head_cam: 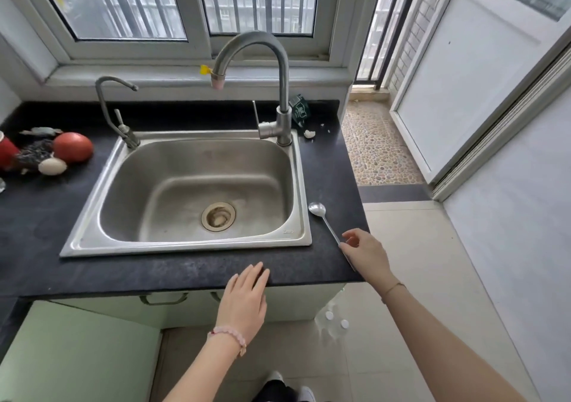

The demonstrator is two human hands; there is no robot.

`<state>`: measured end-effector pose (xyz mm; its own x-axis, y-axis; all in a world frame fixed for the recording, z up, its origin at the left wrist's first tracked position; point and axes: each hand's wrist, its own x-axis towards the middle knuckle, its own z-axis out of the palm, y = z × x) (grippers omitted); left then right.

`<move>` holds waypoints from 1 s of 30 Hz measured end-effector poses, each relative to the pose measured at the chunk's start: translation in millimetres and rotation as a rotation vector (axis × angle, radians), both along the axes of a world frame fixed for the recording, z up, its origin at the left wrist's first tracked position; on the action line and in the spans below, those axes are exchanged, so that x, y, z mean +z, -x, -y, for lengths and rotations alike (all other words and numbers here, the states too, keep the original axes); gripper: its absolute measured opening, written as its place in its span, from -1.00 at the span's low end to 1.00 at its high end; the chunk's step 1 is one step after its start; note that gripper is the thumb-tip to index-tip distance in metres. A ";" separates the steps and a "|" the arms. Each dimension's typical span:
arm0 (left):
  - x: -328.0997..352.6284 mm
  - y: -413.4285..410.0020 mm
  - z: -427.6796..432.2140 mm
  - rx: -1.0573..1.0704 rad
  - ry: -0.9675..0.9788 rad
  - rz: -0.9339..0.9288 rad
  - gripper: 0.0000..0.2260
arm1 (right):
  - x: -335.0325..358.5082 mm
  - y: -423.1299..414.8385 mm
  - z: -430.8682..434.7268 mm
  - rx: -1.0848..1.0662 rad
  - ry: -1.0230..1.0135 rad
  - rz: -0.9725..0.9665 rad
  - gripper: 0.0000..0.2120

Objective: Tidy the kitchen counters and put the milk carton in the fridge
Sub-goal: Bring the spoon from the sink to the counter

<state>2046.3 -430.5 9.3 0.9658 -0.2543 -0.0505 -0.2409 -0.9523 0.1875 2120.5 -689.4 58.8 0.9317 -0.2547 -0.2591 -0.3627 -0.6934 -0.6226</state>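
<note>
A metal spoon (321, 216) lies on the dark counter (185, 272) just right of the sink, bowl end away from me. My right hand (366, 253) pinches its handle between thumb and fingers near the counter's front right corner; the spoon's bowl rests on the counter. My left hand (245, 299) lies flat on the counter's front edge, holding nothing. A crumpled dark green carton (300, 110) sits behind the tall faucet (282, 92), with eggshell pieces (309, 134) beside it. I cannot tell if that carton is the milk carton.
The steel sink (92, 216) fills the middle. At the left lie a tomato (72, 147), an egg (52, 166), a red cup (6, 153) and dark scraps. Plastic bottles (335, 321) stand on the floor by the cabinet. A door opens at the right.
</note>
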 end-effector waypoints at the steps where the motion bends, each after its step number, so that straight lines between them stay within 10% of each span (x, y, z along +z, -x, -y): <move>1: -1.3 1.3 -0.9 -0.007 -0.010 0.007 -0.49 | -4.0 -2.8 -1.2 0.003 0.022 -0.023 -0.74; 13: -0.6 2.9 -0.2 -0.014 -0.010 -0.052 -0.42 | -11.8 -18.3 -12.5 -0.059 0.068 -0.107 -0.85; 22: 1.3 4.6 0.0 -0.014 -0.010 -0.086 -0.36 | 12.4 0.1 -18.7 -0.251 -0.696 -0.189 -0.85; 30: 22.5 -0.6 1.1 -0.014 0.091 -0.179 -0.53 | 23.4 25.4 -26.1 -0.338 -0.979 -0.186 -0.86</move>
